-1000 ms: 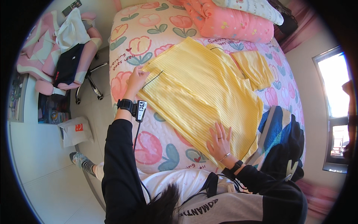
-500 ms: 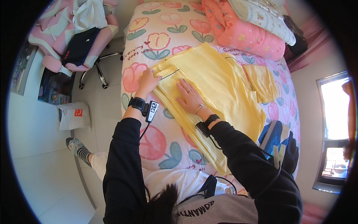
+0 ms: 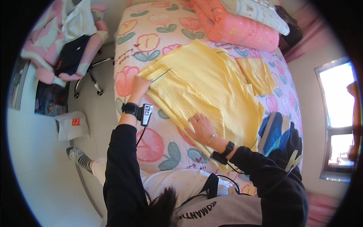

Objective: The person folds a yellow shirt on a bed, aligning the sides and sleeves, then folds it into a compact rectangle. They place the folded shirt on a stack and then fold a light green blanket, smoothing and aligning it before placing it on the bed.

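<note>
A yellow striped garment (image 3: 189,72) with a short dark line of trim lies spread on the bed, one side folded inward. At its far left edge my left hand (image 3: 140,85) is closed on the cloth. My right hand (image 3: 203,129) is at the near left edge, its fingers curled into the fabric and their tips hidden. Creases run through the cloth beside that hand. A smaller folded yellow piece (image 3: 257,75) lies to the right of the garment.
The bed (image 3: 130,32) has a tulip-print sheet. A rolled pink quilt (image 3: 242,32) sits at its far end, and blue and dark clothes (image 3: 278,132) lie near its right edge. At left stand a pink-and-white chair (image 3: 41,49) and a white bag (image 3: 72,126).
My right hand has slid toward me along the garment, its flat fingers now curled, and creases have formed in the cloth. My left hand keeps to the same corner. The whole view has shifted slightly.
</note>
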Motion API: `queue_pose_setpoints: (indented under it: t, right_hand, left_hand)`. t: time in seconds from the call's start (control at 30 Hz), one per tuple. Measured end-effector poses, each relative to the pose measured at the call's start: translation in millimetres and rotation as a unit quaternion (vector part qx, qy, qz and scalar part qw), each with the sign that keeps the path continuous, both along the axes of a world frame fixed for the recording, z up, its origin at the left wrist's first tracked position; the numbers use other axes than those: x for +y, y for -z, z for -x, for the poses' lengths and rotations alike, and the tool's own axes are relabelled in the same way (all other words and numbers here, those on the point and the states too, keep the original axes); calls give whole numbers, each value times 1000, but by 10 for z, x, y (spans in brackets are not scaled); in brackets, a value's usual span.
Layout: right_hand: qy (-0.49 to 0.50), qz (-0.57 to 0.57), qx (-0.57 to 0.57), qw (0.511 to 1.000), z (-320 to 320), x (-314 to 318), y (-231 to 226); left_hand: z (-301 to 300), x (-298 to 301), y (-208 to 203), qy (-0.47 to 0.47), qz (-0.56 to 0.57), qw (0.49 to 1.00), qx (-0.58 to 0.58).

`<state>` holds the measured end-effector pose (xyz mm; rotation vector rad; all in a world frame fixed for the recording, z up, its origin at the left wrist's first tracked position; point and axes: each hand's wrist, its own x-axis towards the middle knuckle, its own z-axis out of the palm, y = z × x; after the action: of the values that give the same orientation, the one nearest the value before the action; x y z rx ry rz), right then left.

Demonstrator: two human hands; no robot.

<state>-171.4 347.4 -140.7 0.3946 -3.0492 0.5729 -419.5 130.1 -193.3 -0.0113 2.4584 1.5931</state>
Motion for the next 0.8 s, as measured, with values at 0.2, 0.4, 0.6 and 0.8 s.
queue_pose_setpoints:
  t: [0.2, 0.4, 0.6, 0.8]
  right_hand:
    - [32, -48, -52, 997, -657, 114, 109]
    - [62, 19, 2, 998, -807, 234, 81]
    - [286, 46, 191, 938, -534, 1576, 148]
    - [568, -82, 26, 818, 15, 3254, 208]
  left_hand:
    - [33, 66, 125, 31, -71, 995, -68]
    - [22, 65, 18, -50, 134, 986, 89]
    - [-770, 541, -140, 54, 399, 884, 236]
    - [-2309, 1599, -298, 380, 306, 835, 254]
